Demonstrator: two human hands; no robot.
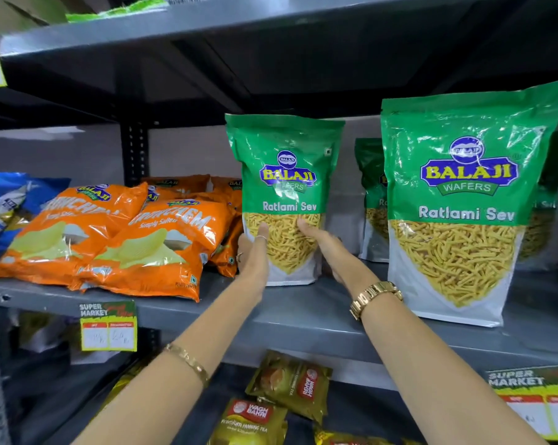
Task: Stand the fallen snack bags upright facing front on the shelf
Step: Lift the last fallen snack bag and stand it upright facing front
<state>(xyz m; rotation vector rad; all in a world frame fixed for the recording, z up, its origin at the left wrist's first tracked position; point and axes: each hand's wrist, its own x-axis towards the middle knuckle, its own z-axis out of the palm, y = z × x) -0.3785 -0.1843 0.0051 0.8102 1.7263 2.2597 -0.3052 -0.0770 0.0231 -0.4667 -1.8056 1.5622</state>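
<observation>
A green Ratlami Sev bag (284,175) stands upright, label to the front, in the middle of the grey shelf (303,319). My left hand (253,255) presses its lower left side and my right hand (327,245) its lower right side, so both hold it. A larger-looking green Ratlami Sev bag (463,200) stands upright nearer the front edge at the right. More green bags (370,200) stand behind it, partly hidden. Orange Crunchem chip bags (149,248) lie flat in a pile at the left.
Blue snack bags (11,200) lie at the far left. A black upright post (134,149) rises behind the orange pile. Price tags (109,326) hang on the shelf edge. Gold tea packets (287,383) sit on the shelf below. Another shelf hangs close above.
</observation>
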